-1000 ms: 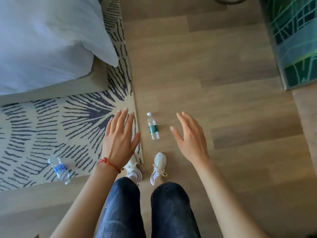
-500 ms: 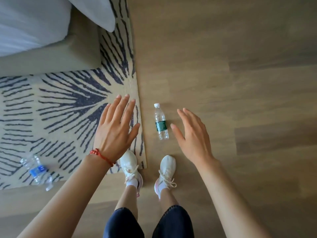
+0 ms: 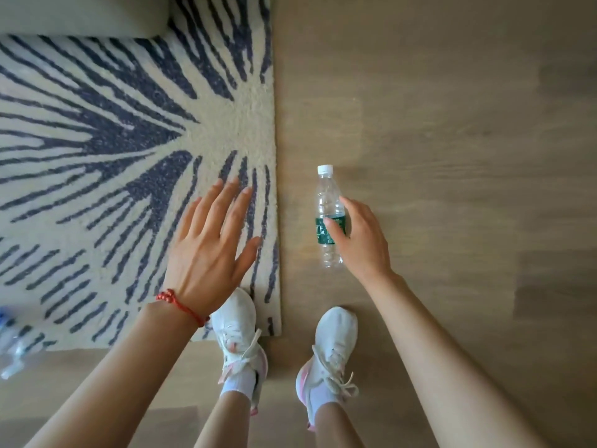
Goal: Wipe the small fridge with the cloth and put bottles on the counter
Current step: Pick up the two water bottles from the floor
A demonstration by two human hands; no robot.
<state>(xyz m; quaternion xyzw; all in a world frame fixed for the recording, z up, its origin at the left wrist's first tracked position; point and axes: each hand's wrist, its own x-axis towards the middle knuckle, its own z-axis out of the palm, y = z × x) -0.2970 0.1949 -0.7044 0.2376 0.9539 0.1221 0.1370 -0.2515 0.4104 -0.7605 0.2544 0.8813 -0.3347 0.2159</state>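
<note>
A clear plastic bottle with a white cap and green label (image 3: 327,202) lies on the wood floor, just right of the rug edge. My right hand (image 3: 358,237) is down on it, with the thumb across the green label and the fingers curled along the bottle's right side. My left hand (image 3: 210,247) hovers open over the rug with its fingers spread and holds nothing. A second clear bottle with a blue label (image 3: 11,344) lies at the rug's lower left corner, partly cut off by the frame. No fridge, cloth or counter is in view.
A beige rug with dark stripes (image 3: 129,130) covers the left half. A bed base corner (image 3: 80,14) sits at the top left. My white shoes (image 3: 237,331) (image 3: 332,344) stand just below the hands. Wood floor (image 3: 452,156) stretches to the right.
I have bent lower, so everything looks closer. My right hand moved left onto the green-label bottle and curled around it. The left hand stays open over the rug.
</note>
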